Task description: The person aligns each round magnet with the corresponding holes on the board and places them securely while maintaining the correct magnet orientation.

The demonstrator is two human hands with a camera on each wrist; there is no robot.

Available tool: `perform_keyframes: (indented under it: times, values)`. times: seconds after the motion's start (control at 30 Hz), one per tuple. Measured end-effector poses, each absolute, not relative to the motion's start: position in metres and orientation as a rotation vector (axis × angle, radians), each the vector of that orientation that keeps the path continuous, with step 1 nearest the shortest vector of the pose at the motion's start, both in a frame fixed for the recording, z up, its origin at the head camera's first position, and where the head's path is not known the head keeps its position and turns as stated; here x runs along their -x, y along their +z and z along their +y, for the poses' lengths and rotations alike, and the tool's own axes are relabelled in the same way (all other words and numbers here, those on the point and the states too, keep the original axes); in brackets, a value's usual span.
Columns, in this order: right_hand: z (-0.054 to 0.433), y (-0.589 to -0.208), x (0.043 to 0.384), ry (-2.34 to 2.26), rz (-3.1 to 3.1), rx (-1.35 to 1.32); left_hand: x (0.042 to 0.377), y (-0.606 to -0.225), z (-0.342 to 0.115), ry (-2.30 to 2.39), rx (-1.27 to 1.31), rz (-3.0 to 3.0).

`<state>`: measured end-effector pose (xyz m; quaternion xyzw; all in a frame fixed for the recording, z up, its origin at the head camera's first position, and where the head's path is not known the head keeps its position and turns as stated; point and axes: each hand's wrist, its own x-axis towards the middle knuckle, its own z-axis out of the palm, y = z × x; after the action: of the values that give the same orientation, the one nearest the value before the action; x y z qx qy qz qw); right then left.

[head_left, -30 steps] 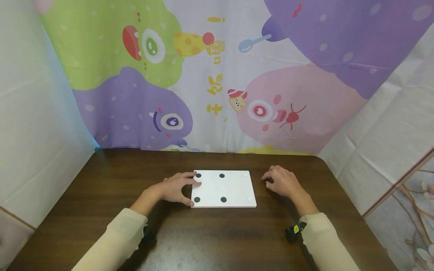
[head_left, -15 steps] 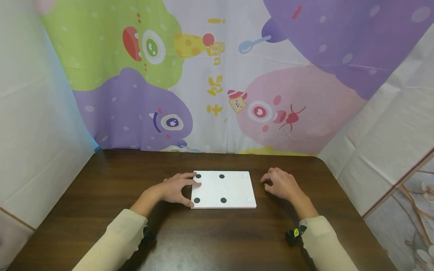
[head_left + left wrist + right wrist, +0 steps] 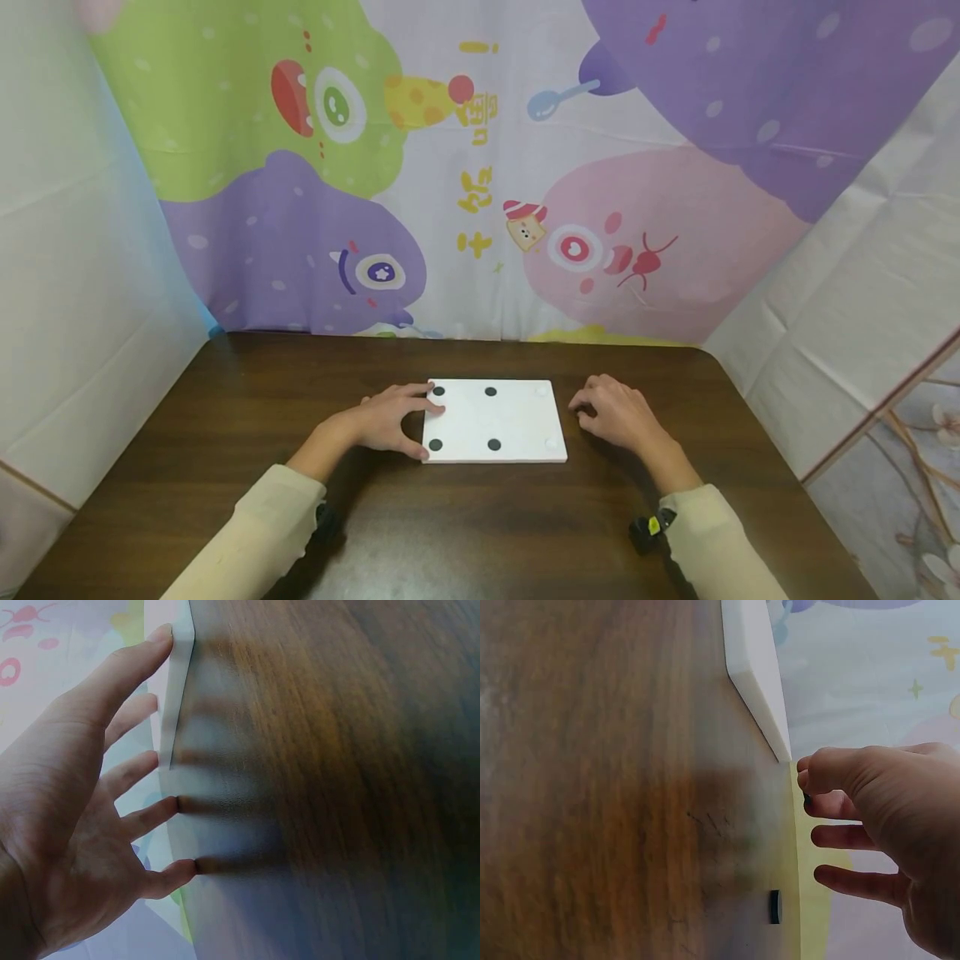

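Observation:
A flat white board (image 3: 520, 421) lies on the table, with several black discs (image 3: 494, 444) on its left and middle and a pale round recess (image 3: 551, 442) near its right end. My left hand (image 3: 386, 417) rests spread at the board's left end, thumb at the near corner, straight fingers at the far one. Just right of the board is my right hand (image 3: 615, 410), thumb and fingertips pinched together. In the right wrist view, the dark edge of a small black disc (image 3: 807, 800) shows between them, mostly hidden. Another black disc (image 3: 775, 907) lies on the table beyond.
The brown wooden table (image 3: 480, 525) ends at a patterned cartoon curtain (image 3: 480, 292) behind the board. White cloth walls (image 3: 75, 250) stand on both sides. A black device (image 3: 647, 533) is strapped to the right wrist.
My right hand has moved slightly left and toward me, nearer the board's right edge. My left hand and the board keep their places.

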<state>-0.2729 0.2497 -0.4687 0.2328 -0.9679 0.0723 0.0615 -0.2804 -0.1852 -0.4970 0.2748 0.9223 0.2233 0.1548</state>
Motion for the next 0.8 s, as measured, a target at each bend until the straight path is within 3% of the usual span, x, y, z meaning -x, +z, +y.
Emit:
perform_keyframes:
  times: [0.13,0.8]
  values:
    - [0.247,-0.469,0.270,0.229,-2.909,-0.713,0.264,-0.471,-0.176,0.647,-0.753,2.620]
    - [0.240,-0.473,0.261,0.237,-2.878,-0.780,0.260,-0.465,-0.179,0.640,-0.792,2.617]
